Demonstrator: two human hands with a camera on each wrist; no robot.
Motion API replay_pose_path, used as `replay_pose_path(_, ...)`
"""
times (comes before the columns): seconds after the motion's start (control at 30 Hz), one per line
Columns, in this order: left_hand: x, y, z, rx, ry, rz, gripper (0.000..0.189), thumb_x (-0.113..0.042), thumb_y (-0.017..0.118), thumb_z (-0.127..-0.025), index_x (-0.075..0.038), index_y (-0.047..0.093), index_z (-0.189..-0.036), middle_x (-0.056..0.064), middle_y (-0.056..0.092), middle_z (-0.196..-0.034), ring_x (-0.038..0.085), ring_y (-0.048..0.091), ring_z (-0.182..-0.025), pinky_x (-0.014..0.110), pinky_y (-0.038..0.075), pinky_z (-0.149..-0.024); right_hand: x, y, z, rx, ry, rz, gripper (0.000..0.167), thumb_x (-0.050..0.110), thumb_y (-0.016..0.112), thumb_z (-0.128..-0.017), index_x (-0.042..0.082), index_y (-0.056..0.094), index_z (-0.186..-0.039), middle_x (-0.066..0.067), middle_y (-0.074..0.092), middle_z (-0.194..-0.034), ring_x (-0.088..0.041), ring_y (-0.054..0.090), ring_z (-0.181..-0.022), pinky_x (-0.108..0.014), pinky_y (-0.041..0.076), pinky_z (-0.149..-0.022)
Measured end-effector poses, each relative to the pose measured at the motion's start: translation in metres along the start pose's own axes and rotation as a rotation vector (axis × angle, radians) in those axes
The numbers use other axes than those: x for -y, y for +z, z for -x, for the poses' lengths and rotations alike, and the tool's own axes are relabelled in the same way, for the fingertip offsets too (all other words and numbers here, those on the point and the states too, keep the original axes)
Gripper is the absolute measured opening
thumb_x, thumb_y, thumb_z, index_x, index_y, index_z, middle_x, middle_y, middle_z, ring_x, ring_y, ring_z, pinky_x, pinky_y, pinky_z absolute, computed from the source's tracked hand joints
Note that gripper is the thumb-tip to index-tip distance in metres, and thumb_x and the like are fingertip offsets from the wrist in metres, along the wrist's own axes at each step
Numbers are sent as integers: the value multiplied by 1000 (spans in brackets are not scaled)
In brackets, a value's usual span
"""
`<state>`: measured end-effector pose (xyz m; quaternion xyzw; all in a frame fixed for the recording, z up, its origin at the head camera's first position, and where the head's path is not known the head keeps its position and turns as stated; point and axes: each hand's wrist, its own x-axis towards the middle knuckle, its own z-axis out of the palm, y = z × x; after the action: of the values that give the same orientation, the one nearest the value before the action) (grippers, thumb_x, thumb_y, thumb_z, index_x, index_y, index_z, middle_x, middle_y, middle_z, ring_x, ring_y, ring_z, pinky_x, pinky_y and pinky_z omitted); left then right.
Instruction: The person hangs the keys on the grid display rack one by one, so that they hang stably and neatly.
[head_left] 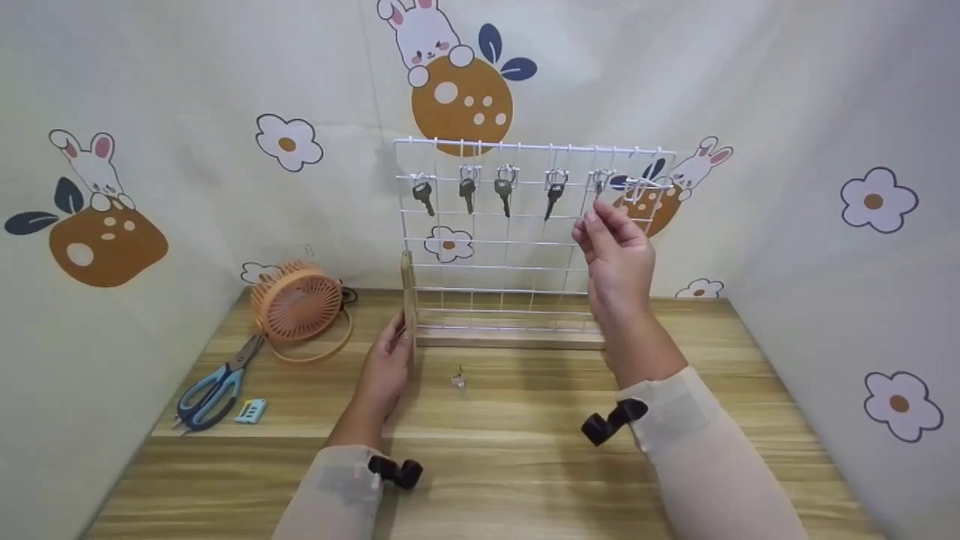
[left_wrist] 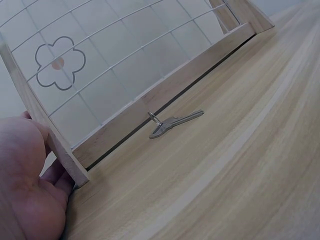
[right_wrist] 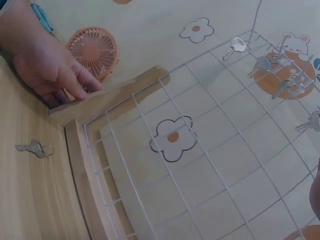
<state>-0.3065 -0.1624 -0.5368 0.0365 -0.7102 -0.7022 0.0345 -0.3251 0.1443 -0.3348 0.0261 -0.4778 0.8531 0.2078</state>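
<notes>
A white wire grid rack (head_left: 495, 241) on a wooden base stands upright, with several keys hanging from hooks along its upper part. My right hand (head_left: 621, 259) is raised at the rack's right side, thumb and fingertips pinching a key (head_left: 598, 186) whose ring is at a hook; the fingers hide its lower end. Down at the left, my left hand (head_left: 388, 367) grips the rack's wooden side post (left_wrist: 45, 117), fingers on its outer side. A loose key (left_wrist: 172, 122) with a ring lies flat on the table in front of the base.
An orange fan (head_left: 300, 304) stands left of the rack. Blue-handled scissors (head_left: 217, 390) and a small light-blue item (head_left: 250, 411) lie near it on the wooden table (head_left: 510, 465). At the grid's upper right is an unoccupied white hook (head_left: 637, 189).
</notes>
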Motion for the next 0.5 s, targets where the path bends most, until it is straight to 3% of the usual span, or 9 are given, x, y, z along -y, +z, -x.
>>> replay_pose_path(0.2,1,-1,1,-9,-9,4,56,-28,49,-116,-22,34,-169,7,34,-176,29,32,-163,47,31,-135,-46,-4,26,48,78,30,13,-5,69,-101,0,75,-112,-7,72,-97,-15,74,-85,-28,68,-84)
replay_pose_path(0.33,1,0,1,-8,-6,5,55,-24,48,-116,-21,34,-169,8,35,-176,29,32,-163,47,29,-135,-76,-10,43,117,155,37,15,-7,67,-101,4,77,-104,-5,73,-91,-15,74,-81,-25,66,-79)
replay_pose_path(0.5,0,2,2,-7,12,15,54,-21,47,-116,-19,35,-169,9,37,-174,29,33,-163,46,29,-136,-108,-15,58,211,246,80,13,-7,68,-100,1,77,-105,-4,75,-88,-14,74,-81,-24,66,-77)
